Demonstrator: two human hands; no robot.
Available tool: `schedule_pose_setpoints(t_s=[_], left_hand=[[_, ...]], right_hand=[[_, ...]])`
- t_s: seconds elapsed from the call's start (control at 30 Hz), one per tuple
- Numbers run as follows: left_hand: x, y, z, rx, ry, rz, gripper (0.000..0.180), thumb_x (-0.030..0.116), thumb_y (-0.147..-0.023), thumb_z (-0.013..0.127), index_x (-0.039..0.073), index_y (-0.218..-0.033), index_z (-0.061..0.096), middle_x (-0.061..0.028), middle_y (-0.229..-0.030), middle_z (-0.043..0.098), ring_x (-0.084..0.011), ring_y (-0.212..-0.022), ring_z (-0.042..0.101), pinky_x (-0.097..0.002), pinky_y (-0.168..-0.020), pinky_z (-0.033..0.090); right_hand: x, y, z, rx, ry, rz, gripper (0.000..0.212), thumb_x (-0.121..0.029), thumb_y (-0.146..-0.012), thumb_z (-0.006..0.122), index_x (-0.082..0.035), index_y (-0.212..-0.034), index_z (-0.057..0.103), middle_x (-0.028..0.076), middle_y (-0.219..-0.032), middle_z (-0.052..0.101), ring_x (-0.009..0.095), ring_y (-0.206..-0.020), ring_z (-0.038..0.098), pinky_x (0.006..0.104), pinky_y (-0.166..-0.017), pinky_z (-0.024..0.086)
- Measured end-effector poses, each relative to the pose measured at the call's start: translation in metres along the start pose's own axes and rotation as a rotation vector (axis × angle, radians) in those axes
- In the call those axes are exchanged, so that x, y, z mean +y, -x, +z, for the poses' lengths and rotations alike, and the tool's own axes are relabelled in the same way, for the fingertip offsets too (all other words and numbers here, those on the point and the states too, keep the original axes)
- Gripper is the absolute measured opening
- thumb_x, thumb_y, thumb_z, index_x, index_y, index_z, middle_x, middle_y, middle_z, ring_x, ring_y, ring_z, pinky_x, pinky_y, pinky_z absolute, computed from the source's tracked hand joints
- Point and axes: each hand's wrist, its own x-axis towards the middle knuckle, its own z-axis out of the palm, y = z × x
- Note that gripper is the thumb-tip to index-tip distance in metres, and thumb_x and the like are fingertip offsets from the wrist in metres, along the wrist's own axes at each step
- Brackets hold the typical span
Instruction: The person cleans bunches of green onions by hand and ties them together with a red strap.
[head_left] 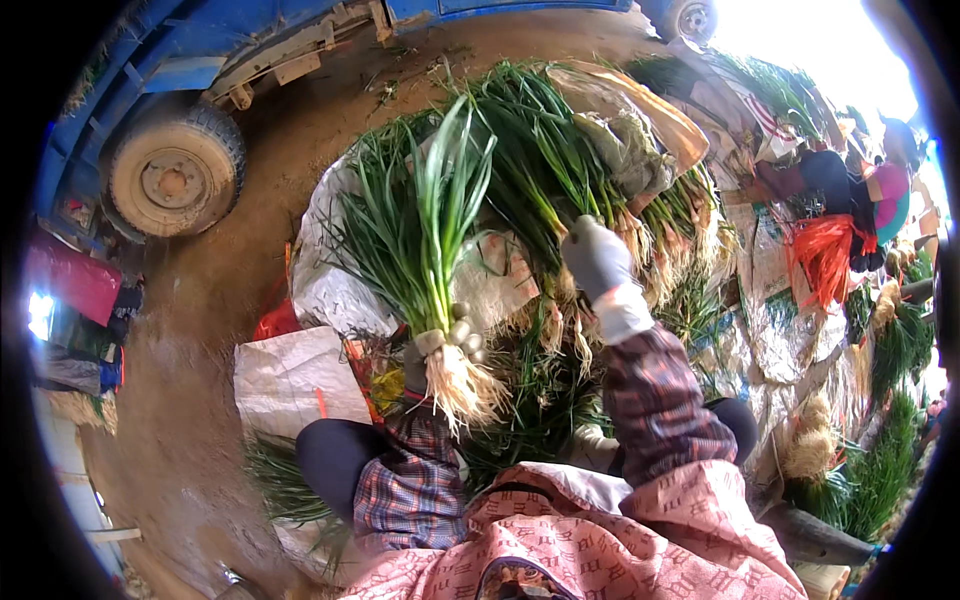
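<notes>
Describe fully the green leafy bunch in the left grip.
The green leafy bunch has long, narrow leaves fanning toward the picture's top, whitish stems and stringy cream roots toward its bottom. The gray-gloved left grip wraps the stems above the roots; contact with the green leafy pile behind is unclear.

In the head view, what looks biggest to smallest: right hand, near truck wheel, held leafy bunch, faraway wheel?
1. Held leafy bunch
2. Near truck wheel
3. Right hand
4. Faraway wheel
Being closer makes the bunch and hand look bigger than they would farther off.
</notes>
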Motion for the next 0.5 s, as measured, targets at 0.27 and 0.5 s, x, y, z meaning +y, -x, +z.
schedule_pose_setpoints(t_s=[0.27, 0.5], left_hand=[[-0.008, -0.012, 0.037, -0.037, -0.099, 0.054, 0.04, 0.018, -0.084, 0.059, 0.002, -0.12, 0.05, 0.0002, -0.079, 0.048, -0.0163, -0.079, 0.045, -0.0327, -0.075, 0.04], [0.03, -0.026, 0.098, -0.397, 0.068, 0.252, 0.047, 0.012, -0.084, 0.069, 0.001, -0.127, 0.053, 0.0078, -0.064, 0.047, -0.0035, -0.051, 0.038, -0.0225, -0.05, 0.034]], right_hand=[[0.018, 0.019, 0.015, 0.009, 0.086, -0.041, 0.034, -0.037, -0.08, 0.066, -0.008, -0.098, 0.064, 0.017, -0.083, 0.067, 0.037, -0.078, 0.067, 0.0467, -0.069, 0.052], [-0.011, -0.012, 0.03, -0.084, 0.18, -0.063, 0.027, -0.016, -0.084, 0.053, -0.008, -0.11, 0.055, 0.015, -0.087, 0.069, 0.036, -0.084, 0.068, 0.046, -0.071, 0.053]])
